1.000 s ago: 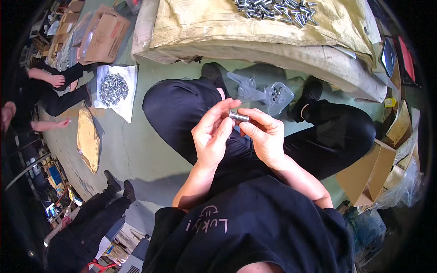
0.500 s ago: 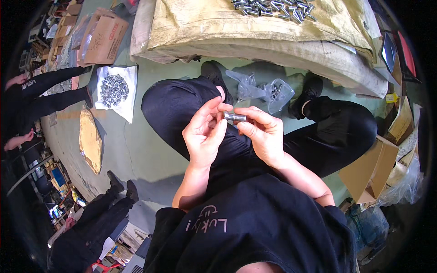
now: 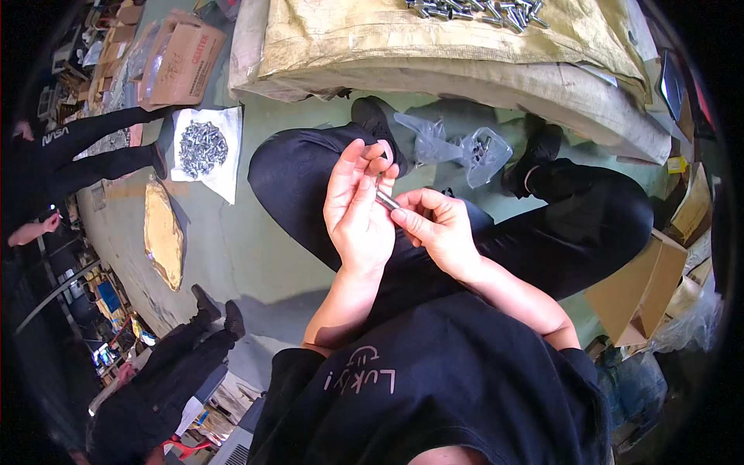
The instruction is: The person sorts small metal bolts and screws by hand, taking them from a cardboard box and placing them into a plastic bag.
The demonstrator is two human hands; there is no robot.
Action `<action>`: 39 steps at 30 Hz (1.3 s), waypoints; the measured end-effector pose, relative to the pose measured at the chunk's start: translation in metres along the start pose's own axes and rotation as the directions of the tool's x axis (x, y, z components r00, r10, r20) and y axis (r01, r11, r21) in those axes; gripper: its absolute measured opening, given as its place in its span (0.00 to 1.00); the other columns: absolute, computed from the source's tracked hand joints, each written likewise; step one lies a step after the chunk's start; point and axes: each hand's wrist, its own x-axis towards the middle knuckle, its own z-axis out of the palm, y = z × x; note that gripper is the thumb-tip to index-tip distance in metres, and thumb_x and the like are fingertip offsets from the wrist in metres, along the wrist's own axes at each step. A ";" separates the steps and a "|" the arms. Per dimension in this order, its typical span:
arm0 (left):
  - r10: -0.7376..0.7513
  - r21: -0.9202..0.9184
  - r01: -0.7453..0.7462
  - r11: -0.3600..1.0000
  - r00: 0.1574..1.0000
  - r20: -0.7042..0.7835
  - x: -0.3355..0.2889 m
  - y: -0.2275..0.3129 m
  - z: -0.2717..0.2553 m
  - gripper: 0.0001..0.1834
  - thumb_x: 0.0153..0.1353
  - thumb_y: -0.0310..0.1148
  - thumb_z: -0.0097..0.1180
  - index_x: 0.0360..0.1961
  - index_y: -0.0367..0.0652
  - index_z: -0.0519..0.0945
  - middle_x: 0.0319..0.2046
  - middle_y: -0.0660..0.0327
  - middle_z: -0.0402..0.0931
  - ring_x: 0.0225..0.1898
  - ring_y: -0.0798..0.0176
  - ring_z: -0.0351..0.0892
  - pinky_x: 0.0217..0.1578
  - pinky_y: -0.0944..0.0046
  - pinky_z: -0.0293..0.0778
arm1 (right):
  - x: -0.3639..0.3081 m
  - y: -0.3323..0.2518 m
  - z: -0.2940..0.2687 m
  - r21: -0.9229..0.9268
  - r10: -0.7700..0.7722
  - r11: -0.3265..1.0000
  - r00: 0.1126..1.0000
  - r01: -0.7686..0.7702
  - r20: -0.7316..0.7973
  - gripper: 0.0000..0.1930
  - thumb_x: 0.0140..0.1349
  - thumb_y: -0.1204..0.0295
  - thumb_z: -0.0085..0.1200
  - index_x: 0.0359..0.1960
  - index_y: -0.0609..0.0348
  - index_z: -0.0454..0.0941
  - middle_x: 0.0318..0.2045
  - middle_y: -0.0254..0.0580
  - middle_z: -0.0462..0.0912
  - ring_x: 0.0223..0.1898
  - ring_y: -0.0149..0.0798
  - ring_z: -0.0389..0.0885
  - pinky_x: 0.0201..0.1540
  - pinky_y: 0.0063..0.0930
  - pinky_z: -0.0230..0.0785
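Right hand: fingers pinching near end of metal cylinder | left hand: half-curled at far end — grip can't tell | cylinder: tilted between hands | advice: pinch lightly — turn it steadily, far end supported

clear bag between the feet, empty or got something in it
Not empty: small metal parts show inside the clear bag. How full it is, I cannot tell.

We have metal pins heaped on our cloth-covered table; on the green floor lie a white sheet bearing more pins, a plastic bag and a yellowish board.
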 end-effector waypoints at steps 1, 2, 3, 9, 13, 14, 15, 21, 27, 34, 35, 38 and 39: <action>0.009 -0.009 -0.009 1.000 1.000 0.002 0.001 0.001 0.002 0.19 0.58 0.21 0.39 0.52 0.36 0.64 0.46 0.53 0.68 0.45 0.64 0.69 0.45 0.63 0.66 | 0.001 0.000 0.000 -0.074 -0.045 0.996 0.999 0.043 -0.030 0.08 0.53 0.73 0.55 0.33 0.64 0.75 0.20 0.28 0.73 0.17 0.18 0.64 0.18 0.12 0.56; 0.005 -0.008 -0.005 1.000 1.000 0.003 0.001 0.002 0.005 0.19 0.58 0.21 0.39 0.52 0.36 0.64 0.46 0.53 0.68 0.45 0.64 0.69 0.45 0.63 0.66 | 0.000 -0.001 0.000 -0.072 -0.044 0.997 0.998 0.042 -0.034 0.08 0.53 0.73 0.55 0.33 0.64 0.75 0.20 0.28 0.73 0.17 0.18 0.64 0.18 0.12 0.56; -0.020 0.009 0.020 1.000 0.999 -0.028 0.002 0.005 0.010 0.18 0.58 0.22 0.41 0.51 0.35 0.65 0.44 0.55 0.69 0.44 0.66 0.69 0.45 0.65 0.66 | -0.001 -0.004 0.001 -0.089 -0.075 0.994 0.995 0.068 -0.067 0.07 0.53 0.74 0.56 0.32 0.64 0.75 0.19 0.27 0.73 0.17 0.17 0.64 0.18 0.11 0.56; -0.028 0.375 0.040 0.926 0.999 -0.036 -0.006 0.009 -0.010 0.13 0.57 0.30 0.51 0.41 0.33 0.73 0.29 0.64 0.73 0.28 0.76 0.68 0.29 0.77 0.65 | 0.000 -0.008 -0.004 -0.077 -0.166 0.984 0.980 0.159 -0.108 0.07 0.51 0.78 0.56 0.33 0.64 0.76 0.20 0.27 0.73 0.18 0.17 0.64 0.19 0.11 0.57; -0.049 0.374 0.054 0.926 0.999 -0.022 -0.007 0.008 -0.013 0.11 0.54 0.26 0.55 0.38 0.32 0.74 0.24 0.65 0.71 0.21 0.77 0.64 0.21 0.79 0.61 | 0.000 -0.009 -0.006 -0.136 -0.233 0.967 0.964 0.216 -0.128 0.08 0.50 0.78 0.56 0.33 0.65 0.76 0.20 0.28 0.73 0.19 0.18 0.66 0.20 0.11 0.58; -0.042 0.377 0.042 0.925 0.999 -0.009 -0.007 0.009 -0.012 0.11 0.54 0.26 0.55 0.38 0.31 0.74 0.24 0.65 0.71 0.22 0.77 0.64 0.22 0.79 0.61 | 0.000 -0.010 -0.006 -0.153 -0.255 0.960 0.959 0.235 -0.123 0.08 0.50 0.78 0.57 0.33 0.65 0.76 0.21 0.29 0.74 0.19 0.18 0.66 0.20 0.12 0.59; -0.034 0.379 0.030 0.925 0.999 0.005 -0.008 0.009 -0.012 0.11 0.54 0.25 0.55 0.38 0.31 0.74 0.24 0.65 0.71 0.22 0.77 0.65 0.22 0.79 0.61 | -0.001 -0.009 -0.006 -0.153 -0.255 0.960 0.959 0.236 -0.123 0.08 0.50 0.78 0.57 0.33 0.65 0.76 0.21 0.29 0.74 0.19 0.18 0.66 0.20 0.12 0.59; -0.082 0.301 0.063 0.952 0.995 0.050 -0.010 0.011 -0.014 0.11 0.55 0.25 0.52 0.39 0.31 0.72 0.30 0.58 0.74 0.27 0.71 0.71 0.27 0.74 0.66 | -0.002 -0.010 -0.006 -0.156 -0.302 0.947 0.946 0.282 -0.120 0.09 0.50 0.79 0.56 0.34 0.64 0.76 0.23 0.30 0.74 0.20 0.19 0.67 0.20 0.12 0.60; -0.056 0.339 0.019 0.941 0.993 0.101 -0.011 0.014 -0.009 0.12 0.53 0.21 0.52 0.40 0.30 0.72 0.34 0.55 0.74 0.31 0.68 0.71 0.31 0.72 0.68 | -0.003 -0.014 -0.007 -0.080 -0.277 0.960 0.951 0.268 -0.138 0.09 0.50 0.79 0.57 0.35 0.64 0.76 0.23 0.30 0.74 0.19 0.19 0.67 0.19 0.12 0.61; -0.037 0.341 0.002 0.940 0.995 0.096 -0.011 0.017 -0.006 0.13 0.52 0.20 0.53 0.40 0.30 0.71 0.34 0.54 0.73 0.30 0.68 0.71 0.30 0.72 0.68 | -0.001 -0.016 -0.006 -0.022 -0.248 0.969 0.961 0.247 -0.122 0.09 0.50 0.79 0.56 0.35 0.64 0.76 0.23 0.31 0.75 0.19 0.19 0.67 0.19 0.12 0.61; -0.049 0.348 0.013 0.938 0.994 0.096 -0.011 0.020 -0.008 0.13 0.53 0.20 0.52 0.41 0.30 0.71 0.34 0.53 0.73 0.30 0.68 0.71 0.30 0.72 0.69 | 0.001 -0.016 -0.004 -0.032 -0.236 0.972 0.965 0.233 -0.116 0.10 0.50 0.80 0.56 0.36 0.64 0.76 0.23 0.31 0.75 0.20 0.19 0.67 0.20 0.12 0.61; -0.004 0.295 -0.012 0.955 0.998 0.055 -0.003 0.039 -0.018 0.12 0.54 0.22 0.50 0.41 0.30 0.71 0.33 0.53 0.73 0.29 0.68 0.71 0.28 0.72 0.69 | 0.002 -0.014 -0.005 0.062 -0.179 0.980 0.973 0.190 -0.144 0.12 0.50 0.80 0.55 0.38 0.64 0.75 0.25 0.32 0.76 0.20 0.19 0.67 0.22 0.13 0.62; 0.038 0.239 -0.040 0.970 0.999 0.013 0.003 0.056 -0.025 0.11 0.55 0.22 0.48 0.41 0.30 0.71 0.32 0.53 0.73 0.29 0.67 0.71 0.28 0.72 0.69 | 0.003 -0.017 -0.007 0.027 -0.179 0.982 0.972 0.185 -0.151 0.13 0.52 0.80 0.53 0.41 0.64 0.73 0.26 0.34 0.76 0.19 0.20 0.66 0.21 0.13 0.60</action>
